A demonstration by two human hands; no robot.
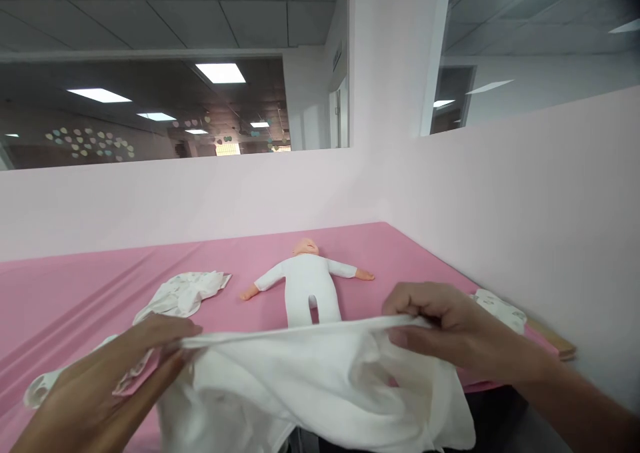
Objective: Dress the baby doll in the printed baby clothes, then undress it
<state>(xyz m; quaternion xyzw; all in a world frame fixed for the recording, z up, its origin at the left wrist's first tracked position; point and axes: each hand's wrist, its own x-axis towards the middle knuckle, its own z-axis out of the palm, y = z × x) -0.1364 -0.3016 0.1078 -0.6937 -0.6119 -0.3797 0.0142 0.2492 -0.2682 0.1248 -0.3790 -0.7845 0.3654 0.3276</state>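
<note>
A white cloth garment [300,373] hangs stretched between my two hands, its top edge pulled nearly straight. My left hand [120,366] pinches the garment's upper left corner. My right hand [445,326] grips the upper right part between thumb and bent fingers. Beyond the cloth a baby doll [311,280] lies on its back in a white bodysuit, arms spread out. The garment hides the doll's lower legs. Whether the garment is a top or something else I cannot tell from its folds.
The doll lies on a pink sheet [220,256] covering the table. Crumpled white patterned clothing [185,292] lies left of the doll. A white rolled cloth [43,388] is at the far left. Patterned fabric [500,310] sits at the right edge near a wooden piece [553,340]. Pale walls stand behind and right.
</note>
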